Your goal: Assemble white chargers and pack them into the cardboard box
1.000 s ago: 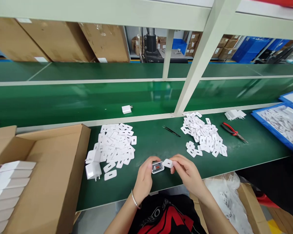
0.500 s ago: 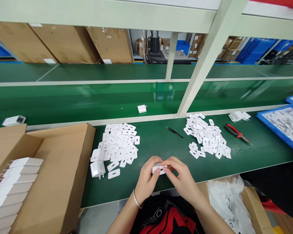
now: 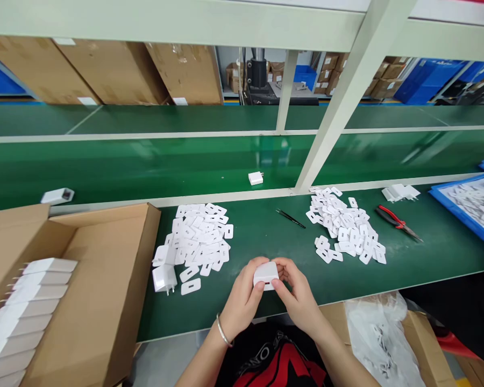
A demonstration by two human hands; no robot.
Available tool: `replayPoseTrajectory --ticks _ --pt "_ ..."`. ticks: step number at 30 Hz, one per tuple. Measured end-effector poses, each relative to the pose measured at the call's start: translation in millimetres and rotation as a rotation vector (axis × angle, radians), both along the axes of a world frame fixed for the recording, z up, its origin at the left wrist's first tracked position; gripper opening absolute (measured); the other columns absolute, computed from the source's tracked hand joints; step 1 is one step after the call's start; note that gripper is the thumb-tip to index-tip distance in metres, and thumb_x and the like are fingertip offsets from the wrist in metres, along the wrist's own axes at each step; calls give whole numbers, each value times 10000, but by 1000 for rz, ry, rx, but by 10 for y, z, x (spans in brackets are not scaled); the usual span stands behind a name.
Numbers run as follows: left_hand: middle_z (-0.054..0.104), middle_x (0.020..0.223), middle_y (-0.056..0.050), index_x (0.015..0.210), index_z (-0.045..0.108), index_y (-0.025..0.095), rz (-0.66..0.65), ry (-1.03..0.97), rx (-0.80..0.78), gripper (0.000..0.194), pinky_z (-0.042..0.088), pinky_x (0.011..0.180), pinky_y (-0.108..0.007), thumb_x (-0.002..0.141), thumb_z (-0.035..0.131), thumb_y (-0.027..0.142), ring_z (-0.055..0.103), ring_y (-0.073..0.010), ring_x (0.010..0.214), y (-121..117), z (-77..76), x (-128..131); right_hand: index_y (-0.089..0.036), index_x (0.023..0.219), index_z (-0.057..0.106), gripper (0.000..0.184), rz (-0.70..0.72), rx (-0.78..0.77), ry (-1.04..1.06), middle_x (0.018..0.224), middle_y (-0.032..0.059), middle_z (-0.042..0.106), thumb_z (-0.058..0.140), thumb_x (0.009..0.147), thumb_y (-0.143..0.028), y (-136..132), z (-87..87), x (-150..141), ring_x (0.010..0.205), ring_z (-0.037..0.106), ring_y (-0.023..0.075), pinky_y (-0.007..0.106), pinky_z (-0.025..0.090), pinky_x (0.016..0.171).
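Both hands meet over the near edge of the green bench around one white charger body (image 3: 266, 275). My left hand (image 3: 244, 298) grips it from the left, a bracelet on that wrist. My right hand (image 3: 296, 293) closes on it from the right, thumb pressing its front face with the slot. A heap of white cover plates (image 3: 199, 239) lies to the left of the hands, with one charger (image 3: 163, 278) standing at its near corner. A second heap of cover plates (image 3: 347, 226) lies to the right.
Black tweezers (image 3: 291, 217) and red-handled pliers (image 3: 397, 221) lie on the bench. A cardboard box (image 3: 100, 285) at the left holds a row of white chargers (image 3: 20, 312). Two chargers (image 3: 256, 178) (image 3: 57, 196) sit on the conveyor belt. A blue tray (image 3: 474, 207) stands at right.
My right hand brought a cover plate onto the open charger end; the red inside no longer shows. The chargers on the belt have shifted right.
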State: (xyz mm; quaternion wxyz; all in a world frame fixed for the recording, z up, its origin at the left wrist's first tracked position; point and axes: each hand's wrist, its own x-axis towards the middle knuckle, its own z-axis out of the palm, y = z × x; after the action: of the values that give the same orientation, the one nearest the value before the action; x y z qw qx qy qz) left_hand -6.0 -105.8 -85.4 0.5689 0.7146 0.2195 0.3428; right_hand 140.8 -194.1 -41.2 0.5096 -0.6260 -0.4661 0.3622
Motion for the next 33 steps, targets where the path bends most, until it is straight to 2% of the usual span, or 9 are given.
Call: replayPoseTrajectory --ticks 2,8,14,19,22,25,28,31,33 --pt "659 1257 -110 1385 571 237 -13 -38 -30 429 528 964 -368 1103 402 512 654 -244 1126 -16 0 8 -249 1275 597 304 -5 24 -28 1064 45 671 588 1052 -455 -12 -18 2 954 660 189 307 543 851" --pt "723 1168 -86 1298 673 229 68 -111 -55 389 542 890 -325 1099 449 477 686 -223 1033 -79 -31 37 -255 1299 597 331 -12 42 -17 1078 43 682 631 1026 -438 -10 -36 -24 949 669 192 313 547 849" --pt "687 1356 -95 1470 597 277 -10 -98 -33 506 507 1018 -371 1127 304 507 657 -241 1186 -37 -16 -36 -251 1263 629 335 -33 68 -21 1008 30 686 694 987 -429 -15 -89 -28 860 638 176 286 535 763" --pt "719 1089 -79 1369 680 262 -13 -100 118 432 511 828 -313 1122 374 440 646 -200 941 42 -63 -61 -252 1273 610 333 -14 69 -31 1047 40 675 667 1006 -443 -17 -105 -33 884 637 178 288 539 789" --pt "687 992 -65 1328 706 252 43 -84 176 398 492 757 -292 1111 416 417 619 -186 859 42 -163 -39 -249 1221 616 303 -7 69 1 993 28 650 571 1048 -493 49 -224 -45 850 622 170 276 527 759" --pt "716 1045 -77 1313 704 234 59 -41 146 377 511 811 -312 1110 422 379 646 -201 918 17 -301 -27 -232 1090 633 339 -75 78 17 873 10 625 516 1057 -549 133 -438 -64 746 598 160 257 494 657" --pt "734 1206 -97 1334 677 237 53 -2 87 374 513 947 -363 1115 402 368 661 -235 1078 -10 -416 -47 -219 1070 646 369 -123 72 -33 865 22 653 498 1060 -557 170 -608 -91 732 611 167 263 494 648" --pt "685 1366 -112 1435 594 251 8 14 50 404 467 1083 -423 1107 423 412 622 -266 1242 -27 -460 -77 -218 1063 642 376 -148 70 -34 857 21 657 463 1075 -549 155 -659 -111 717 607 166 264 488 636" --pt "671 1381 -113 1447 566 252 -25 32 25 407 453 1113 -441 1091 469 424 612 -272 1263 -32 -456 -88 -220 1038 630 364 -160 69 -17 815 7 633 479 1068 -550 139 -657 -111 682 581 161 262 468 614"
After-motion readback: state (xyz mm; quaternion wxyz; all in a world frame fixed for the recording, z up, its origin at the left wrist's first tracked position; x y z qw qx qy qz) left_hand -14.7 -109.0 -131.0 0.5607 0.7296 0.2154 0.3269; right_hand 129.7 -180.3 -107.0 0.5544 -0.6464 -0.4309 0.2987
